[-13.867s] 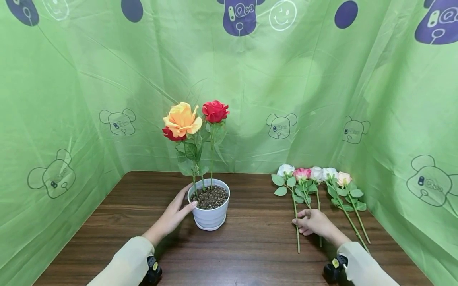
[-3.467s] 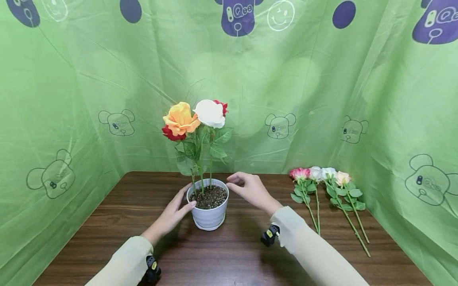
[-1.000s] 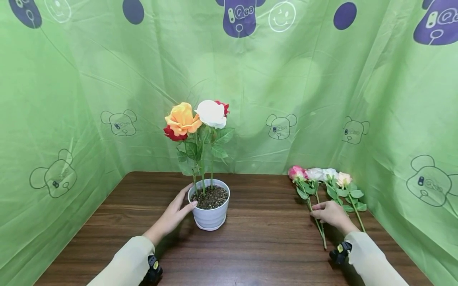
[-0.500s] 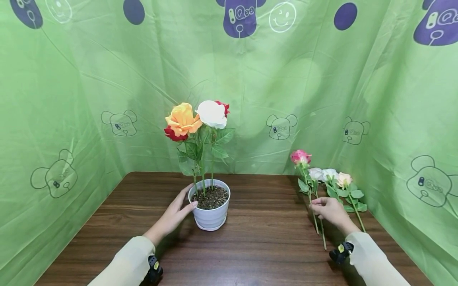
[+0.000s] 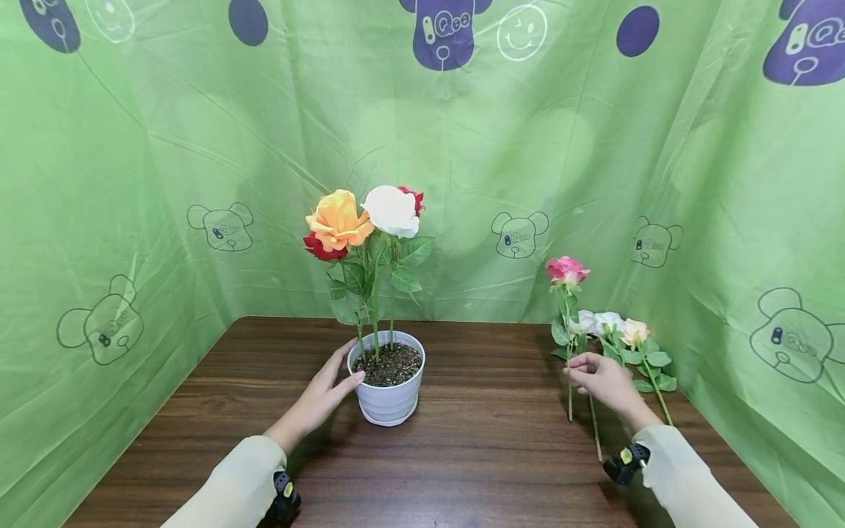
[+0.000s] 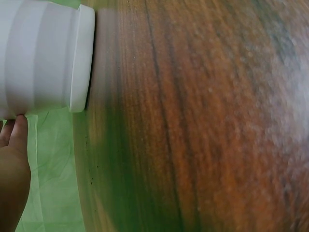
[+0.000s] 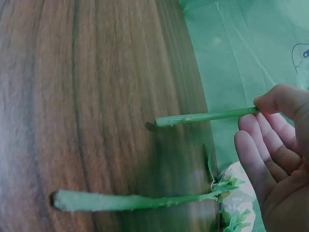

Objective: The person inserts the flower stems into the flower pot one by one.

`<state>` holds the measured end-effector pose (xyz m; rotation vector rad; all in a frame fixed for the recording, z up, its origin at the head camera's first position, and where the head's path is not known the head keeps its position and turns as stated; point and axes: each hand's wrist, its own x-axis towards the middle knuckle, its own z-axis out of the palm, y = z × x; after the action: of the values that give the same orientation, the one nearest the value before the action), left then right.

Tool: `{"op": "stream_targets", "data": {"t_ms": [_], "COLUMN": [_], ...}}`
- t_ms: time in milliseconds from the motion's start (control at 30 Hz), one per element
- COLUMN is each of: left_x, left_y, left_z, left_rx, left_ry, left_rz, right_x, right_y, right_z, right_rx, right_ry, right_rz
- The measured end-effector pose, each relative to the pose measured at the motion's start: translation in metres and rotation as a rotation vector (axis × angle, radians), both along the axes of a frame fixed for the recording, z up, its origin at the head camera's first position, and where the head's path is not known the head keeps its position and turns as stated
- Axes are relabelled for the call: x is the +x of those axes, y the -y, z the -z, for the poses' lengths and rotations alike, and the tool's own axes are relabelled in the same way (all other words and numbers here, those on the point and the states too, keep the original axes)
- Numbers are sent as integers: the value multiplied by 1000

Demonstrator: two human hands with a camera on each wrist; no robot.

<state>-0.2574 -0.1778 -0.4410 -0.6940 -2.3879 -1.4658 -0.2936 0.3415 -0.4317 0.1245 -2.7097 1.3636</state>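
Note:
My left hand [image 5: 326, 383] holds the left side of a white flowerpot [image 5: 389, 400], thumb at the front of the rim and fingers along the side. Dark soil fills the pot, and in it stand an orange rose [image 5: 339, 220], a white rose [image 5: 391, 211] and two red roses, partly hidden behind them. On the right, my right hand [image 5: 601, 378] pinches the stem of a pink rose [image 5: 568, 271], which stands nearly upright with its bloom raised. In the right wrist view the stem [image 7: 207, 116] runs between thumb and fingers, its cut end close over the table.
Two white roses [image 5: 607, 323] and a peach rose [image 5: 636, 332] lie on the wooden table [image 5: 475, 455] beside and behind my right hand. A green printed curtain [image 5: 449, 147] surrounds the table at the back and sides.
The white rose has gone from the table into the pot. Since then my right hand has returned, taken the pink rose and tipped it upright. My left hand stays at the pot.

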Motion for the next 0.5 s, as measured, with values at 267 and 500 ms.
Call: {"op": "stream_targets", "data": {"t_ms": [267, 500], "left_x": [-9, -9], "left_y": [4, 3], "left_z": [12, 12], "left_rx": [-7, -7], "left_ry": [-6, 0], "left_rz": [-2, -1], "right_x": [-1, -3], "right_y": [19, 38], "right_z": [-12, -22], "right_rx": [-69, -33], "right_ry": [-78, -139], "right_rz": [-86, -149]}}
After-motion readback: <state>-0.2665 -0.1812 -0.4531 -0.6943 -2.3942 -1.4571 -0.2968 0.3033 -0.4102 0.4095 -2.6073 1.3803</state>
